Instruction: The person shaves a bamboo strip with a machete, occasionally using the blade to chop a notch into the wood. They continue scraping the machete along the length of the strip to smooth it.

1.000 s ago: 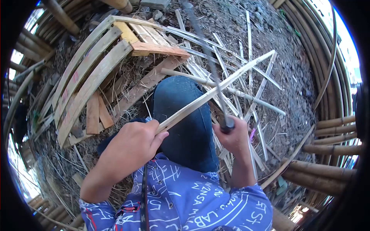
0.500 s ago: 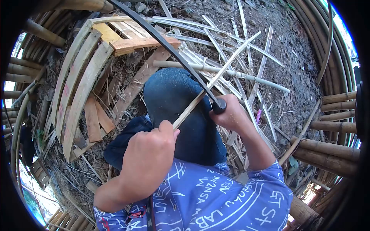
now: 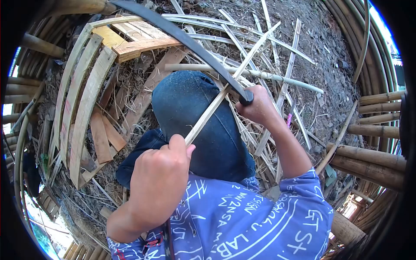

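Note:
My left hand (image 3: pixel 159 182) is closed around the near end of a pale bamboo strip (image 3: pixel 203 119). The strip slants over my jeans-clad knee (image 3: pixel 184 102) and points away to the upper right. In my right hand (image 3: pixel 260 106) is the dark handle of a machete (image 3: pixel 186 41), gripped with the fingers wrapped round it. Its long, slightly curved blade reaches to the upper left and crosses the strip just beyond the knee. Blade and strip appear to touch there. Part of the right-hand fingers is hidden behind the handle.
Several split bamboo strips (image 3: pixel 292 65) and shavings litter the ground ahead. A round bamboo pole (image 3: pixel 286 80) lies across them. To the left stands a curved-looking wooden slat frame (image 3: pixel 93 91), with loose boards (image 3: pixel 100 134) beside it. Bamboo rails (image 3: pixel 372 160) border the right side.
My right hand has moved forward with the machete along the strip, and the blade has turned to show more of its flat side. My left hand keeps its hold; the view has shifted slightly.

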A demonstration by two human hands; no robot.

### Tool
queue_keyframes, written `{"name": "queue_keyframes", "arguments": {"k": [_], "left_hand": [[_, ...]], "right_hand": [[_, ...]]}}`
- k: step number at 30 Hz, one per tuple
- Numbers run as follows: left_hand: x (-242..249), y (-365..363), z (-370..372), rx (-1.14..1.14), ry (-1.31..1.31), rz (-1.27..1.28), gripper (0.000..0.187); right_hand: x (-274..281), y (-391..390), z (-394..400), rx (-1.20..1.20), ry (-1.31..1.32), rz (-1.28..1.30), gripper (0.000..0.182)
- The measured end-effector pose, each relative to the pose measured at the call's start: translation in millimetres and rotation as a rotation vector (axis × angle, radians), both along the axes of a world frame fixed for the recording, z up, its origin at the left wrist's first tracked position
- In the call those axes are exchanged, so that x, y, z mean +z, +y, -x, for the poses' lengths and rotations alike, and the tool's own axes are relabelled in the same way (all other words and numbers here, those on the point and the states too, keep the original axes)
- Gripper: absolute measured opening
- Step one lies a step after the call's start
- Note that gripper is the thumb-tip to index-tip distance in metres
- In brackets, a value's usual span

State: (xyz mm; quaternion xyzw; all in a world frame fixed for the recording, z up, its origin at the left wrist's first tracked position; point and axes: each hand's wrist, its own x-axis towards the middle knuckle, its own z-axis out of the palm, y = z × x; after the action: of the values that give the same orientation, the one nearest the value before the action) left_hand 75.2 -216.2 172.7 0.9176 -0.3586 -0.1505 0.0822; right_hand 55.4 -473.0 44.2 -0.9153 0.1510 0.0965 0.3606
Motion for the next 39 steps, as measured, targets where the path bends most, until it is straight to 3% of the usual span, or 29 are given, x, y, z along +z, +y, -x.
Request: {"name": "queue_keyframes", "arguments": {"k": [2, 5, 8, 11, 16, 18, 21, 27, 32, 35, 39], "left_hand": [[2, 3, 0, 0.0, 0.008, 0.009, 0.025], [7, 8, 0, 0.016, 0.034, 0.016, 0.025], [10, 14, -1, 0.028, 0.069, 0.014, 0.025], [9, 10, -3, 0.026, 0.079, -0.023, 0.025], [0, -7, -1, -0.049, -0.021, -0.06, 0.024], [-4, -12, 2, 0.023, -0.036, -0.034, 0.022], [-10, -8, 2, -0.09, -0.22, -0.066, 0.016], [-13, -4, -1, -0.092, -0.17, -0.069, 0.017], [-11, -1, -3, -0.065, -0.13, -0.037, 0.021], [-13, -2, -5, -0.059, -0.134, -0.028, 0.022], [-8, 2, -2, -0.048, -0.12, -0.033, 0.021]], "right_hand": [[-18, -14, -3, -0.121, 0.004, -0.061, 0.02], [-42, -50, -8, -0.286, 0.065, 0.076, 0.021], [-54, -64, -2, -0.399, 0.03, -0.005, 0.018], [-54, -58, 10, -0.345, -0.032, -0.147, 0.02], [39, 7, 16, -0.117, 0.038, -0.242, 0.018], [60, 19, 15, -0.056, 0.069, -0.255, 0.019], [59, 23, 14, -0.022, 0.131, -0.242, 0.019], [31, 27, 11, -0.001, -0.029, -0.195, 0.018], [21, 17, 2, 0.036, -0.03, -0.007, 0.019], [22, 11, -2, -0.022, 0.074, -0.064, 0.019], [4, -5, -3, -0.034, -0.068, 0.102, 0.022]]}}
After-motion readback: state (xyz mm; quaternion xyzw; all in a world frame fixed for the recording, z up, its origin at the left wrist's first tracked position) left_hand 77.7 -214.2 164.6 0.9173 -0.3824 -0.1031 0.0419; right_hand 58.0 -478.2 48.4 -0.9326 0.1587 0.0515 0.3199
